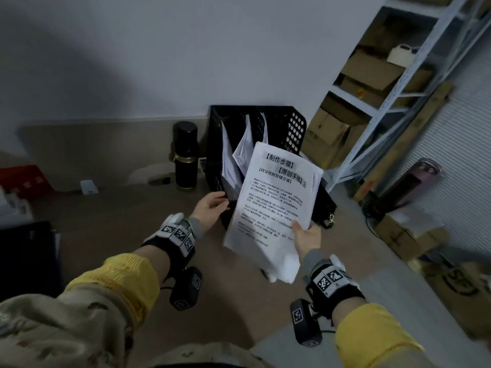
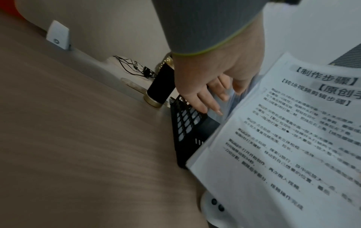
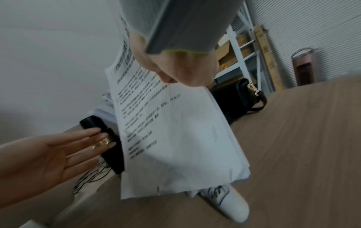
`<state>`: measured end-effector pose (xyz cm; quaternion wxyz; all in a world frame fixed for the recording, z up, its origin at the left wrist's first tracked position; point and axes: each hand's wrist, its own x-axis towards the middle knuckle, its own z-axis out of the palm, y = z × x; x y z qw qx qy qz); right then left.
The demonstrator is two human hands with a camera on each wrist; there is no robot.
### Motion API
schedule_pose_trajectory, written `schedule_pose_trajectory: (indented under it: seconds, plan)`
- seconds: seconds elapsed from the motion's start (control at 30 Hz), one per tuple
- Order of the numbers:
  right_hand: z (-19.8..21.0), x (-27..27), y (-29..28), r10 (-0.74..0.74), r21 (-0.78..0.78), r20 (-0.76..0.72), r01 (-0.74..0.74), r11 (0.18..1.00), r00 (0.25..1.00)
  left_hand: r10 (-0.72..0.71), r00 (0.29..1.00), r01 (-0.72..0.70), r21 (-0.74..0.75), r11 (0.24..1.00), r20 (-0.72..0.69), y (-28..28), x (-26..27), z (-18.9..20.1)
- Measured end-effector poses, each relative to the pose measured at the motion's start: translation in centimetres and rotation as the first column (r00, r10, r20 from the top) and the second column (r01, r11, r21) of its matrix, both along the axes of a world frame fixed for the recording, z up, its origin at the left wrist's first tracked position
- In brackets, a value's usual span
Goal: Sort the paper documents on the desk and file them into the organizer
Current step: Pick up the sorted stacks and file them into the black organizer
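A stack of printed white papers [image 1: 273,208] [image 2: 283,146] [image 3: 168,131] is held up in front of the black perforated organizer [image 1: 292,126] [image 2: 187,123]. My right hand [image 1: 305,235] [image 3: 181,69] pinches the stack at its right edge, thumb on top. My left hand [image 1: 212,205] [image 2: 207,92] [image 3: 58,151] has straight fingers, with the fingertips [image 2: 203,110] touching the organizer's front left rim beside the papers filed there [image 1: 244,150]. Several white sheets stand in the organizer's slots.
A black and gold cylinder [image 1: 186,155] [image 2: 160,86] stands left of the organizer. A black bag [image 1: 326,208] [image 3: 234,98] lies right of it. Metal shelving with cardboard boxes [image 1: 372,83] is at the right. A white object [image 3: 228,203] lies under the stack. Red and dark items [image 1: 24,179] lie far left.
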<state>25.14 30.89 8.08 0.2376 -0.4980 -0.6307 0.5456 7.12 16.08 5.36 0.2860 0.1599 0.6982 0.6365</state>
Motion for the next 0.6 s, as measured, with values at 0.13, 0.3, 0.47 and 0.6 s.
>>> schedule_pose_trajectory:
  seconds: [0.13,0.3,0.47,0.6]
  plan:
    - [2.0,1.3,2.6,-0.132,0.113,0.010,0.130,0.985,0.991,-0.063,0.998,0.063,-0.025,0.998,0.010,2.2,0.8,-0.1]
    - [4.6,0.8,5.3,-0.232,0.217,-0.046,0.236,0.947,0.972,-0.125,0.992,0.125,-0.008,0.992,0.031,4.3,1.7,0.4]
    - [7.4,-1.5,7.2,-0.239,0.317,-0.102,0.260,0.912,0.966,-0.140,0.990,0.140,0.002,0.990,0.030,4.8,0.8,0.8]
    - [9.4,-3.4,8.6,-0.198,0.362,-0.067,0.209,0.909,0.978,-0.087,0.995,0.087,0.001,0.996,0.051,4.8,-0.1,0.3]
